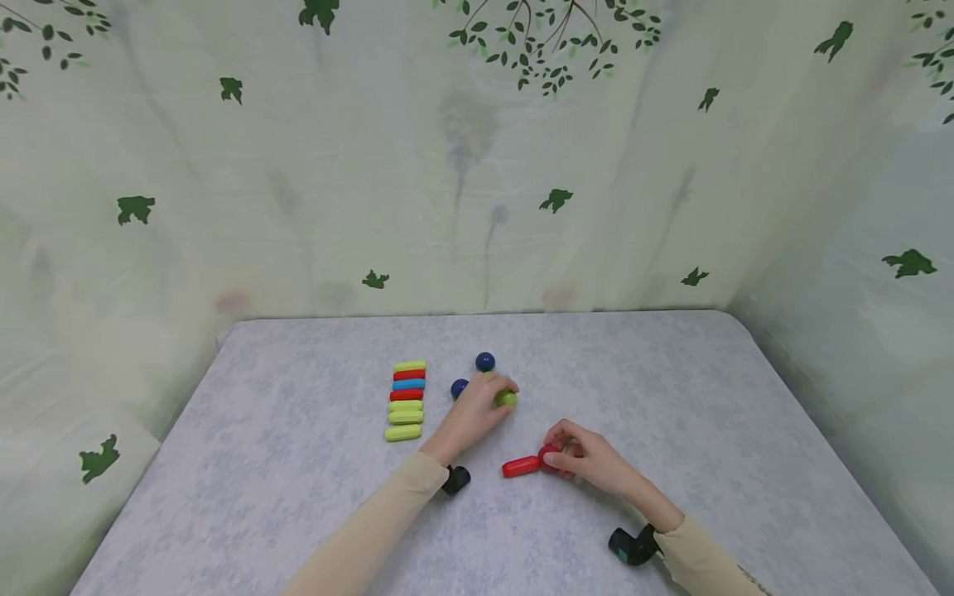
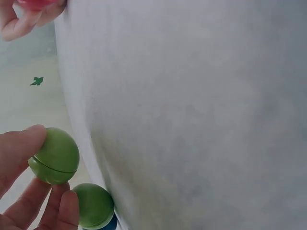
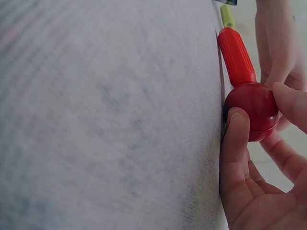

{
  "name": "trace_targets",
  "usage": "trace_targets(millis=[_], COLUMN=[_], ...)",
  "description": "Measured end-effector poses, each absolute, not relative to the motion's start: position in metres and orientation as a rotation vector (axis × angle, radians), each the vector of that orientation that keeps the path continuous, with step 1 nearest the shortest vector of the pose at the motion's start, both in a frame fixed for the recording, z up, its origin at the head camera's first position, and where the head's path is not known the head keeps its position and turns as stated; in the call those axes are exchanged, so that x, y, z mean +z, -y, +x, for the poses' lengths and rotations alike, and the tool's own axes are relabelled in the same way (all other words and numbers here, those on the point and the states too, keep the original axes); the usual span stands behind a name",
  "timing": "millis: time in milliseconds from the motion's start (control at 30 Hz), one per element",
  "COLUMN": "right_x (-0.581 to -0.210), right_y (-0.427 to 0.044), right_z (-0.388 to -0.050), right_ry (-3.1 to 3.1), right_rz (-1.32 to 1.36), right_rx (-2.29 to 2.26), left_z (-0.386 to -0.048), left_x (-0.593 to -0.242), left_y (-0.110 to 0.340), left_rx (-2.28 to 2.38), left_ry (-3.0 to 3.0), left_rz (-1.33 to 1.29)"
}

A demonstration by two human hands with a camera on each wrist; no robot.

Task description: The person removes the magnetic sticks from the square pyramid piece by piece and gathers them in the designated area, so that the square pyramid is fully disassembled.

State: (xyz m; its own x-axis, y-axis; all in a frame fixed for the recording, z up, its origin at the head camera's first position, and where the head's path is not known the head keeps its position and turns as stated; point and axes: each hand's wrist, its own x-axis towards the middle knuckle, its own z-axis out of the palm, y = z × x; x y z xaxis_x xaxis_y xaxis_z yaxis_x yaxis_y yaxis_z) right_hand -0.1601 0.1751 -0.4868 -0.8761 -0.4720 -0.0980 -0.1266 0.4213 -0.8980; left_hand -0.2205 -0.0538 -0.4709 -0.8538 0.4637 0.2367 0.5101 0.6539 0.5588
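My left hand (image 1: 473, 407) pinches a glossy green ball (image 2: 56, 155) with a seam around it, thumb on one side and fingers on the other. A second green ball (image 2: 94, 206) sits just beyond those fingertips, mostly covered in the head view. Two dark blue balls (image 1: 485, 362) lie around the far side of this hand. Nearer and to the right, my right hand (image 1: 592, 462) grips a red ball (image 3: 252, 108) between thumb and fingers, low over the table. One end of a ridged red rod (image 3: 236, 55) meets the ball; whether they are joined I cannot tell.
Left of the balls, several short rods (image 1: 407, 406) in yellow-green, red and blue lie in a column. Everything is on a grey mottled table (image 1: 261, 463). Behind it hangs a pale curtain (image 1: 417, 165) with a leaf print. Black wrist cameras (image 1: 633, 546) jut out at both wrists.
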Motion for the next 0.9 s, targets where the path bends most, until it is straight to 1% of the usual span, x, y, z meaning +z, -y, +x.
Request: trace_targets(millis=[267, 633, 800, 900], right_x=[-0.488, -0.489, -0.488, -0.477], right_y=[-0.175, -0.175, -0.174, -0.171], right_z=[-0.16, -0.16, -0.159, -0.156], right_ry=[-2.346, -2.33, -2.328, -2.311], right_rz=[-0.525, -0.527, -0.509, -0.497], right_rx=[-1.442, -1.458, -1.469, -1.484], left_z=[-0.229, -0.223, -0.209, -0.199], left_x=[-0.472, -0.472, -0.467, -0.464], left_y=[0.048, 0.055, 0.069, 0.075], left_rx=[-0.943, -0.944, -1.163, -1.302], left_ry=[2.802, 2.759, 2.768, 2.846], left_rz=[-0.807, -0.797, -0.934, -1.056])
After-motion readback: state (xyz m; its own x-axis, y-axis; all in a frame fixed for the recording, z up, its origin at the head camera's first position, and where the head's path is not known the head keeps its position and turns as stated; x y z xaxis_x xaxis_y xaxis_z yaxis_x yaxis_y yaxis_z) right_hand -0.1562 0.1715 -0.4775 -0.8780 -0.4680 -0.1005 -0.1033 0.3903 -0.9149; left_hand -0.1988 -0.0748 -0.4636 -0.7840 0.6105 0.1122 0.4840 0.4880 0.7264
